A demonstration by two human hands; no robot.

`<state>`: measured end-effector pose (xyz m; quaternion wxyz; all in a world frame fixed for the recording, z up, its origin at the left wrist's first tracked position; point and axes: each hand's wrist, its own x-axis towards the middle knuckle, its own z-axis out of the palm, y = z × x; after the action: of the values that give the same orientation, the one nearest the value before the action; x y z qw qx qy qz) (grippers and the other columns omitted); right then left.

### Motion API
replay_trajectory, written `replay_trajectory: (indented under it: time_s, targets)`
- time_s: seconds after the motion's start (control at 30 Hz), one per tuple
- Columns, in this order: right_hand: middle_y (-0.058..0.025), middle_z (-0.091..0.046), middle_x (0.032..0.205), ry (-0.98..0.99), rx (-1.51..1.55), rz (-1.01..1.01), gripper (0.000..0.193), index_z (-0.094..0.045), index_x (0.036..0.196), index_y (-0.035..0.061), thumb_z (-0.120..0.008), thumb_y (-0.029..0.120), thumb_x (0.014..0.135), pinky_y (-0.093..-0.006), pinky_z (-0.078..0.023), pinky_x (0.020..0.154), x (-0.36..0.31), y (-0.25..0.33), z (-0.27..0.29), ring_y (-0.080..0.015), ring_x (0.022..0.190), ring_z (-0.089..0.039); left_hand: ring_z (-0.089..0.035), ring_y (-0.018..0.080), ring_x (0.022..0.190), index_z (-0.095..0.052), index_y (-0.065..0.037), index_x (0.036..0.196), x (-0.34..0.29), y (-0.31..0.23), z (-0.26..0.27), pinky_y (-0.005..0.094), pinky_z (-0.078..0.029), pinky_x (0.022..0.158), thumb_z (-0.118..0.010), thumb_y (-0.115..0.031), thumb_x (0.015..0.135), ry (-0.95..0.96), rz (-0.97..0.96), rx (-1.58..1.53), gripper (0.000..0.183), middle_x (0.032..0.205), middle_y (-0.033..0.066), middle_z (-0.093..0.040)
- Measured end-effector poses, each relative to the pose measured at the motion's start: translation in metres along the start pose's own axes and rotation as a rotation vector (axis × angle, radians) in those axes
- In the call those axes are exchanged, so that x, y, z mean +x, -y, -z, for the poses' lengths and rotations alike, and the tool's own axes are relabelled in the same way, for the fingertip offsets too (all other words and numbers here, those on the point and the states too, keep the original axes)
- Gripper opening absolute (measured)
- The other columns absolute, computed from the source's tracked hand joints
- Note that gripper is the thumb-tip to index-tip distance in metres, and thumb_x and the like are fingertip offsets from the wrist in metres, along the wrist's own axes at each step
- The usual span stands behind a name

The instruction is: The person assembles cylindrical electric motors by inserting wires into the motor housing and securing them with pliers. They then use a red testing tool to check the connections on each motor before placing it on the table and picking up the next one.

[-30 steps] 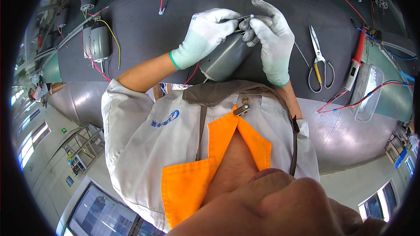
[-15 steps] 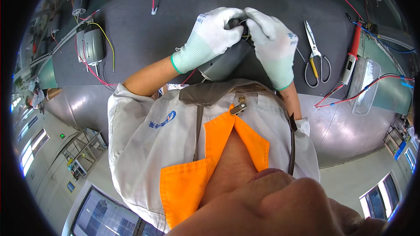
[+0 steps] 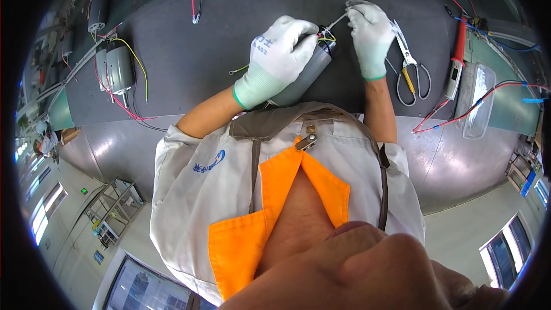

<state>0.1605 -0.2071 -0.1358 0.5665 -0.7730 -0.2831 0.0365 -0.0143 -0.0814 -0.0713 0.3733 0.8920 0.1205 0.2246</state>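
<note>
The left hand [image 3: 281, 49] pinched wires [image 3: 328, 38] on a grey motor [image 3: 303, 80] while the right hand [image 3: 370, 30] gripped a cable tie [image 3: 337, 21], seemingly looped but untrimmed.

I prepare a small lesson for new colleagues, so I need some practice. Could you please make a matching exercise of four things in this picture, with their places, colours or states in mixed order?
Things:
1. scissors
2. middle motor
3. plastic box
4. thin strip

Descriptions:
A. partly covered by the left hand
B. stretches to the right hand
C. yellow on one handle
D. see-through

Pairs: 1-C, 2-A, 3-D, 4-B.
</note>
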Motion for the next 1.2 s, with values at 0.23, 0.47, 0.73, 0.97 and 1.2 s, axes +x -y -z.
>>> replay_trajectory:
  time_s: [0.23,0.47,0.73,0.97,1.2]
  targets:
    - [-0.0169,-0.074,0.104,0.105,0.651,-0.379,0.021,-0.071,0.108,-0.0060,-0.059,0.010,0.101,-0.0246,-0.055,0.057,0.005,0.026,0.004,-0.0201,0.078,-0.074,-0.063,0.0223,0.068,-0.070,-0.013,0.089,0.012,0.005,-0.003,0.0357,-0.050,0.054,-0.073,-0.016,0.084,0.070,-0.317,0.247,0.007,0.082,0.0040,-0.063]
    - [-0.0020,-0.049,0.063,0.362,0.821,-0.526,0.029,-0.066,0.110,-0.0095,-0.057,0.016,0.102,-0.0238,-0.032,0.043,-0.036,0.074,0.054,-0.0094,0.048,-0.042,-0.068,0.0230,0.064,-0.061,-0.016,0.091,0.035,0.009,0.002,0.0374,-0.052,0.053,-0.065,-0.028,0.093,0.429,-0.573,0.349,0.013,0.073,0.0028,-0.062]
    - [0.0041,-0.045,0.061,0.366,0.684,-0.253,0.022,-0.071,0.101,-0.0066,-0.059,0.012,0.098,-0.0202,-0.024,0.046,0.000,0.079,0.026,-0.0023,0.050,-0.034,-0.064,0.0259,0.057,-0.054,-0.011,0.092,0.030,0.007,-0.006,0.0396,-0.049,0.048,-0.061,-0.021,0.090,0.514,-0.765,0.198,0.012,0.067,0.0048,-0.058]
    - [-0.0080,-0.070,0.078,0.181,0.483,-0.352,0.020,-0.074,0.103,-0.0001,-0.062,0.015,0.099,-0.0282,-0.048,0.053,0.005,0.090,0.044,-0.0154,0.064,-0.067,-0.066,0.0211,0.065,-0.060,-0.010,0.094,0.027,0.009,0.009,0.0349,-0.050,0.052,-0.068,-0.025,0.090,0.501,-0.639,0.430,0.017,0.080,0.0053,-0.061]
    - [-0.0234,-0.059,0.135,0.054,-0.852,0.006,0.058,-0.053,0.143,0.0028,-0.065,0.004,0.087,-0.0485,-0.045,0.106,-0.125,-0.004,0.154,-0.0420,0.123,-0.056,-0.068,0.0311,0.095,-0.067,-0.003,0.117,0.073,0.013,0.006,0.0379,-0.055,0.084,-0.061,-0.023,0.099,0.424,-0.678,0.058,0.028,0.112,0.0150,-0.068]
